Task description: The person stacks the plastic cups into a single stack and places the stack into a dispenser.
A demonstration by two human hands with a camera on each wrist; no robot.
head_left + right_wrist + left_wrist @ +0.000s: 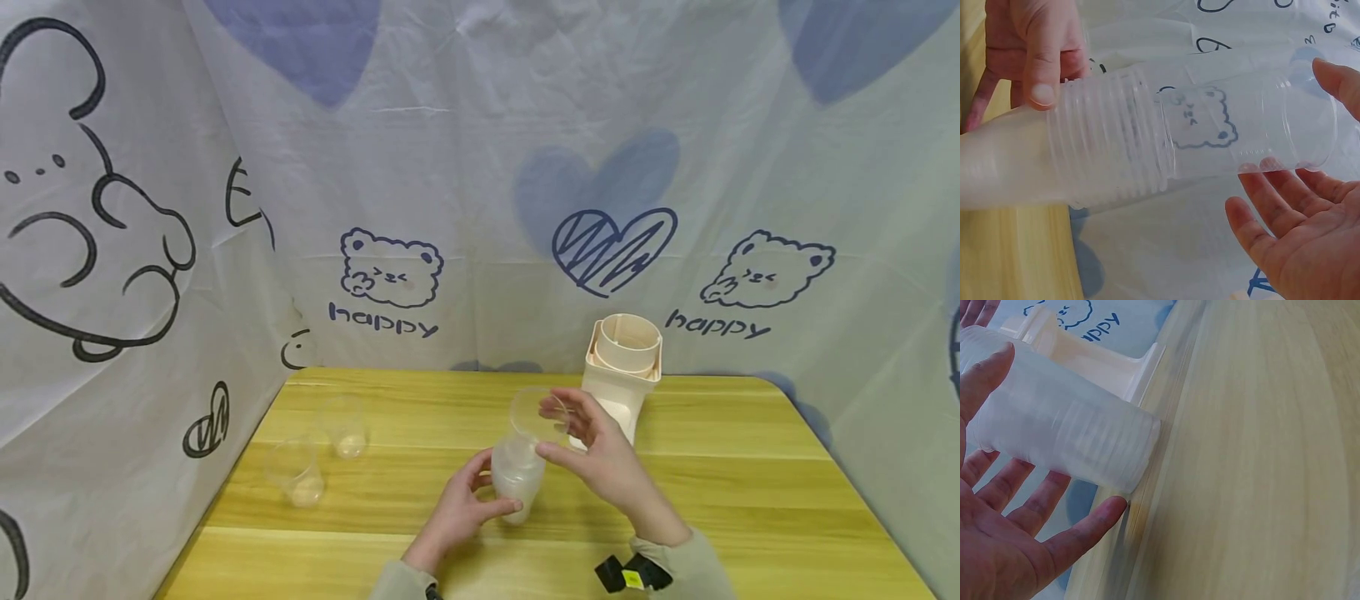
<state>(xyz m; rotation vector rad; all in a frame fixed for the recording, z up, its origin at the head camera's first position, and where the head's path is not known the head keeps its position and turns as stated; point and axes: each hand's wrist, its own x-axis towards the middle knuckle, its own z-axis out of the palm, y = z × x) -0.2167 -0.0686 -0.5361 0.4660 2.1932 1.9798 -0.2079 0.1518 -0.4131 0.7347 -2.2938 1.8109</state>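
Wooden tabletop, printed curtain behind its back edge. Left hand (468,504) grips the cup stack (517,482), midway between side edges; right hand (603,454) holds the projecting clear cup (1260,128). Cream holder (618,382): near back edge. Two loose cups (302,482): left edge.

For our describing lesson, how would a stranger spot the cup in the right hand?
At the wooden table, the left hand grips a cloudy stack of cups. The right hand holds the clear cup at its top. Unlike two standing cups, it is held.
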